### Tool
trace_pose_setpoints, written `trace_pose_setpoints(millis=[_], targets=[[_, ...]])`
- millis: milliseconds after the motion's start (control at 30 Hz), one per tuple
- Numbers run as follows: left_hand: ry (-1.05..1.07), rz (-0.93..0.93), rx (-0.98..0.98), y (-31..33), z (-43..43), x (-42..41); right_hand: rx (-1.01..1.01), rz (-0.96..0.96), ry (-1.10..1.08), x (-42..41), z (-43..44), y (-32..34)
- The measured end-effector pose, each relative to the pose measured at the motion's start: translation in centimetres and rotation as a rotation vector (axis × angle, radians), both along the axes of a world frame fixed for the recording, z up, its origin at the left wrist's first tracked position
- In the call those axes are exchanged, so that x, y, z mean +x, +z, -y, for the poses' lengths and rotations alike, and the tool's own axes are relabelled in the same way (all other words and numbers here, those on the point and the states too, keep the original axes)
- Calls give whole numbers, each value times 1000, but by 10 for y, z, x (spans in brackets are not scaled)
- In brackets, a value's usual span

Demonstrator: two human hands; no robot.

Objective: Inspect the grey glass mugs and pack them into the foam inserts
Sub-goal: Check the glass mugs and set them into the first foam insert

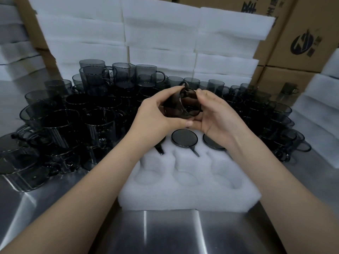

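Note:
A grey glass mug (180, 104) lies tilted on its side between both my hands, above the far edge of the white foam insert (187, 182). My left hand (157, 112) grips its left side with fingers curled over the top. My right hand (214, 114) cups its right side, thumb at the rim. In the insert's far row sit mugs sunk into their holes: one in the middle (184, 138), one at the right (212, 143) partly under my right hand, and one at the left of which only the handle shows. The nearer holes hold nothing.
Several loose grey mugs, some stacked, crowd the steel table (165, 233) at the left (99, 123) and at the right (278, 118). Stacks of white foam (159, 33) stand behind them. Cardboard boxes (300, 39) rise at the back right.

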State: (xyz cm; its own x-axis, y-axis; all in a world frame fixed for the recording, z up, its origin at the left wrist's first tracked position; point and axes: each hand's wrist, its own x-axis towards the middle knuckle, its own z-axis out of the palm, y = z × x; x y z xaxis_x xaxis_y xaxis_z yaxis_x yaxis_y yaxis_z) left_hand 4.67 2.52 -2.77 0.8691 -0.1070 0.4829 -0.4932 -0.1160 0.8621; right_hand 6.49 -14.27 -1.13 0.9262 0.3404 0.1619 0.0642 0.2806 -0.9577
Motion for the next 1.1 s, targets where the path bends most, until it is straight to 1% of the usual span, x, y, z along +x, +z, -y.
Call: trace_pose_setpoints(millis=[100, 200, 333, 500, 567, 633, 700, 733, 800, 867, 933, 1033, 1100], targets=[[5, 6, -54, 0, -2, 0, 30, 3, 95, 0, 2, -3], [15, -4, -85, 0, -2, -1, 30, 57, 147, 0, 3, -4], [13, -20, -81, -3, 0, -2, -15, 93, 36, 0, -3, -6], [-83, 43, 44, -2, 2, -4, -134, 117, -105, 2, -4, -3], [-128, 41, 38, -2, 2, -5, -95, 133, -85, 2, -2, -3], [-146, 30, 31, -2, 2, -6, -1, 83, -55, 1, -1, -3], [-181, -23, 36, -1, 2, -6, 71, 38, -21, 1, 1, -3], [-200, -64, 32, 0, 2, -5, 73, 45, -15, 2, 1, -4], [-174, -117, 27, 2, 2, -5, 20, 89, -29, 3, 0, -5], [-104, -118, -12, 3, 2, -5, -14, 120, -36, 4, -3, -5], [-58, -76, -40, 2, 3, -4, 5, 121, -23, 5, -4, -5], [-23, -3, -21, 0, 3, -4, 70, 129, 30, 4, -3, -5], [-13, 41, 0, 0, 3, -5, 26, 125, 47, 5, -3, -5]])
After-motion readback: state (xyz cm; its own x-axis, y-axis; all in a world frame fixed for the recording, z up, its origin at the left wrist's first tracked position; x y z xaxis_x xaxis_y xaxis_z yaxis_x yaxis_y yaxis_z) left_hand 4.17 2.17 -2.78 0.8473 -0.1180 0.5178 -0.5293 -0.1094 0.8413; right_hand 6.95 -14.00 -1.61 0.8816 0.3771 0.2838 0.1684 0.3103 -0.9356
